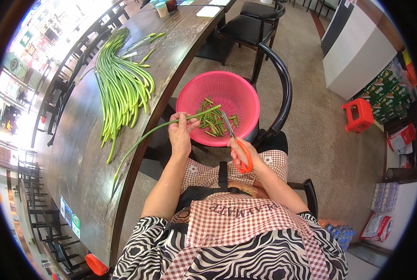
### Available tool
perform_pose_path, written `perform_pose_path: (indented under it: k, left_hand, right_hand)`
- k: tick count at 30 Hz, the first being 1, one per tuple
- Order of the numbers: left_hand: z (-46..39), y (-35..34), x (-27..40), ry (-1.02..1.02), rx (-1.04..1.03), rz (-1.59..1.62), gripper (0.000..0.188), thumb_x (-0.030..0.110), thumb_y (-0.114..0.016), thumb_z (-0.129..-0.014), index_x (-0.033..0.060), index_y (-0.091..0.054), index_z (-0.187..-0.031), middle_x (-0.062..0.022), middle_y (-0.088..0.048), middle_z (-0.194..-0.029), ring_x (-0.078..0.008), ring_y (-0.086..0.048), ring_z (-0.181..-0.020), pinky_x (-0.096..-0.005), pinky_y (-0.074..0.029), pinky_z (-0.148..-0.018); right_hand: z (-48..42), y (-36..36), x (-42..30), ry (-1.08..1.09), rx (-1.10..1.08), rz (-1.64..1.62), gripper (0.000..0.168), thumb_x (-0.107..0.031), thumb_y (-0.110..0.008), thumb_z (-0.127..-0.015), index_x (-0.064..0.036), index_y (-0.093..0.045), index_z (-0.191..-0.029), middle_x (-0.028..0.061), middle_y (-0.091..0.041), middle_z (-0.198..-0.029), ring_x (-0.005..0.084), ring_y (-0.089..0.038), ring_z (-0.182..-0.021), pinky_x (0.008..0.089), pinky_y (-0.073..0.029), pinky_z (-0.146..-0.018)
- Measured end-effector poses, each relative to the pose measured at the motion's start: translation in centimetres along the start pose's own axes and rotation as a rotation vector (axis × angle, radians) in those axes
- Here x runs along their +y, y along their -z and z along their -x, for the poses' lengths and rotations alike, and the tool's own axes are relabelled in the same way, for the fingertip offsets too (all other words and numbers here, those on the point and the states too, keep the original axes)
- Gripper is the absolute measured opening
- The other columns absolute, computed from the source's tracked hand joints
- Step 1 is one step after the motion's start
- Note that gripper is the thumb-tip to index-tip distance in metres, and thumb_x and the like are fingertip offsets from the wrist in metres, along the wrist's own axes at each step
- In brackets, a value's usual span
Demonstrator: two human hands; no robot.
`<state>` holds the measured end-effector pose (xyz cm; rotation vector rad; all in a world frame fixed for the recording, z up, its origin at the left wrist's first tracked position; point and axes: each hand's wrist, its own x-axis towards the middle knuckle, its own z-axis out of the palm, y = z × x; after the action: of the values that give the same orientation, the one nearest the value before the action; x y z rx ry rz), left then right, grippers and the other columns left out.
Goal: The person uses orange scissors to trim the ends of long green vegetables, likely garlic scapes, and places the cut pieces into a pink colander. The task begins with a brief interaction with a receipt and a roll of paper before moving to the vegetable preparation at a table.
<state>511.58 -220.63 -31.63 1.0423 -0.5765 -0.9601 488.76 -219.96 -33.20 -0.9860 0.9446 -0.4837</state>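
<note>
Between the thumb and fingers of my left hand is one long garlic scape. Its cut end reaches over a pink plastic colander basket, while its budded tail trails down across the wooden table. My right hand grips orange-handled scissors, whose blades point into the basket beside the scape's tip. Short cut pieces of scape lie on the basket's bottom. A large bunch of whole garlic scapes is spread on the table to the left, with a few loose bud tips beside it.
The basket rests on a black chair with a curved backrest. Another black chair stands farther back. A red plastic stool and a white cabinet are at the right. Cups stand on the table's far end.
</note>
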Motion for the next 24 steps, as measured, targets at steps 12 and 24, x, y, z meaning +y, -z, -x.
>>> perform_pose_path:
  k: [12,24]
  left_hand:
    - [0.7,-0.2,-0.5,0.062,0.001,0.014,0.020,0.023,-0.050,-0.099,0.0035,-0.048,-0.104,-0.0086,-0.057,-0.091,-0.0181,-0.062,-0.080,-0.0334,-0.057,-0.071]
    - [0.4,0.4,-1.7,0.067,0.014,0.127,0.019,0.021,-0.048,-0.100,0.0018,-0.046,-0.104,-0.0107,-0.057,-0.097,-0.0207,-0.062,-0.085,-0.0371,-0.056,-0.080]
  right_hand:
    - [-0.5,-0.3,-0.6,0.004,0.058,0.079,0.050,-0.061,-0.052,-0.089,-0.012,-0.045,-0.085,-0.0025,-0.043,-0.061,0.0074,-0.040,-0.044,0.0232,-0.035,-0.039]
    - [-0.6,-0.8,0.5,0.045,-0.058,0.208,0.043,-0.054,-0.048,-0.095,-0.010,-0.046,-0.094,-0.0033,-0.043,-0.064,0.0050,-0.041,-0.050,0.0198,-0.035,-0.045]
